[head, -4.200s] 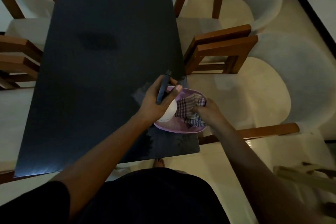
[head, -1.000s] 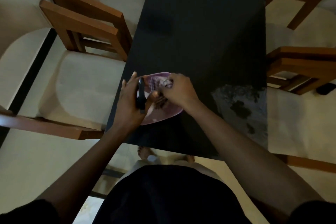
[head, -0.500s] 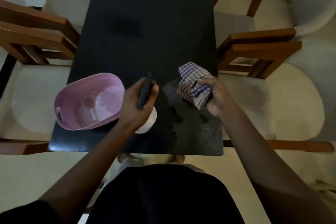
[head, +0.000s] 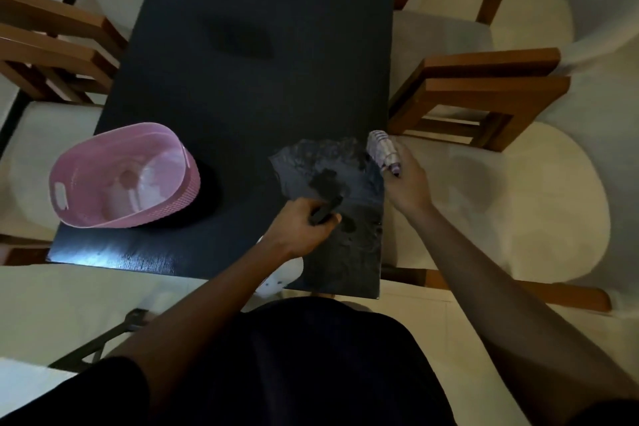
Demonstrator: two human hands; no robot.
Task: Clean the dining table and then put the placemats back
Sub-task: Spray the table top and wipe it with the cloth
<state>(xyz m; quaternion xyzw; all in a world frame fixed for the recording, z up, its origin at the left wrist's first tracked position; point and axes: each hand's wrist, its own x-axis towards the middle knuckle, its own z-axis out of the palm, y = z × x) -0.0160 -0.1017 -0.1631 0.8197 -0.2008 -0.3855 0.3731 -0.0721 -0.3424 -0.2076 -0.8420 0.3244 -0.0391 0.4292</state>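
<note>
The dining table (head: 242, 97) has a dark top and runs lengthwise away from the person. A wet patch (head: 328, 176) covers the near right corner of the top and reaches the right edge.

Left hand (head: 301, 225): its fingers are curled round the dark head of a spray bottle (head: 283, 275). The bottle's white body hangs below the wrist, over the table's near edge. The hand sits above the near part of the wet patch.

Right hand (head: 408, 183): it grips a bunched checked cloth (head: 383, 150). The cloth sticks out past the fingers, at the table's right edge, beside the far end of the wet patch. Whether the cloth touches the top cannot be determined.

A pink basket (head: 186, 190) stands on the near left part of the table, well apart from both hands. Its contents cannot be made out.

Wooden chairs (head: 484, 86) with pale seats stand along both long sides of the table.
</note>
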